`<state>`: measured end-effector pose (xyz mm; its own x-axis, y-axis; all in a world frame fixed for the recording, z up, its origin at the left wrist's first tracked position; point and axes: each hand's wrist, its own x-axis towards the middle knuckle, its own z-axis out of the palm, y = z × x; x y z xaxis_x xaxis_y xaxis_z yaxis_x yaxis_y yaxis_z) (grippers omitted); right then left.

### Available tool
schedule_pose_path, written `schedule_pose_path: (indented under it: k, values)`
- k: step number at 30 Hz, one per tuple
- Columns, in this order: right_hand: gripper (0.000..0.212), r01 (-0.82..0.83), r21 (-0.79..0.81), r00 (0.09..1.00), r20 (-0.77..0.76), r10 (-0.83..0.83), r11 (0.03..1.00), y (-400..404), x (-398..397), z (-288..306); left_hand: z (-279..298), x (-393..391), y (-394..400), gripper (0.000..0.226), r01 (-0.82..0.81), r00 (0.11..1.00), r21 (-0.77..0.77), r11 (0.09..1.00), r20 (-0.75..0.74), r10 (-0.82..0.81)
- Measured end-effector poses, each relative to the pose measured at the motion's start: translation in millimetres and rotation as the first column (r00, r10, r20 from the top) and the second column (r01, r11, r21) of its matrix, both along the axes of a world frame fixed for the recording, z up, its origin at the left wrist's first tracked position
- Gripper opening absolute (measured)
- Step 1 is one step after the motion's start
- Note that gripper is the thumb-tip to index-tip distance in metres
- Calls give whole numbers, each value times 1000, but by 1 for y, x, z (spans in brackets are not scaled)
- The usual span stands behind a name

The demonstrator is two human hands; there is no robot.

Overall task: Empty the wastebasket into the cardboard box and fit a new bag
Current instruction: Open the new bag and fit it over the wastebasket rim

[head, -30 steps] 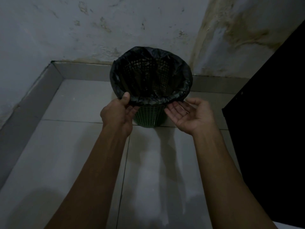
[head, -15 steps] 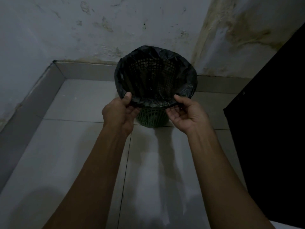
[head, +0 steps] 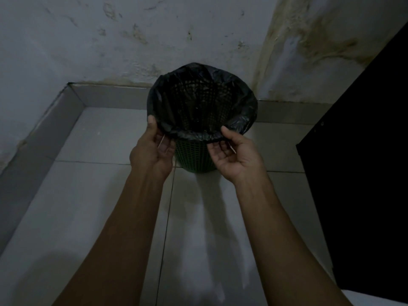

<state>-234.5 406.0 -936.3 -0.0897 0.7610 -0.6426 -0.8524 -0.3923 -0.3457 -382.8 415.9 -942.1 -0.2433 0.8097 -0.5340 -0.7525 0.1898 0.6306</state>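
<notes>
A green lattice wastebasket (head: 194, 157) stands on the tiled floor in the room's corner. A black plastic bag (head: 240, 107) lines it, and the bag's edge is folded down over the rim all round. My left hand (head: 154, 149) grips the bag's folded edge at the near left of the rim, thumb on top. My right hand (head: 234, 151) pinches the same edge at the near right, thumb on the rim and fingers curled under the fold. The lattice shows through the bag's inside. No cardboard box is in view.
Stained white walls (head: 110, 40) meet just behind the basket. A grey tile skirting (head: 44, 129) runs along the left wall. A tall black panel or cabinet (head: 364, 151) stands close on the right. Pale floor tiles (head: 88, 206) stretch toward me.
My right hand has gone from open-palmed beside the basket to pinching the bag's edge at the rim. My left hand has slid a little outward along the rim.
</notes>
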Motion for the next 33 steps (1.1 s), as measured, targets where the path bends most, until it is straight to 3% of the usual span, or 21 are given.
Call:
schedule_pose_path:
  k: [3, 8, 14, 22, 26, 33]
  values:
    - [9, 3, -7, 1000, 14, -3, 1000, -2, -1, 1, -4, -6, -4, 26, 47, 992, -74, 996, -112, -55]
    - [9, 24, -12, 1000, 6, -24, 1000, -4, -4, 0, -6, -10, -9, 45, 19, 998, -111, 994, -58, -25]
    - [8, 59, -9, 998, -8, -59, 998, -6, -16, -2, -3, 30, -27, 34, 5, 991, -119, 993, -131, -21]
    - [12, -147, -28, 977, 152, 150, 989, -8, -18, -5, 5, 43, -29, 9, -4, 982, -20, 1000, -188, 1]
    - [13, -213, -35, 957, 195, 216, 976, -9, -14, -5, 6, 33, -23, 3, -4, 990, -16, 1000, -141, 2]
    - [7, -45, -9, 995, 84, 46, 999, -1, 15, -8, 7, 22, -21, 7, 12, 992, -16, 1000, -126, -13]
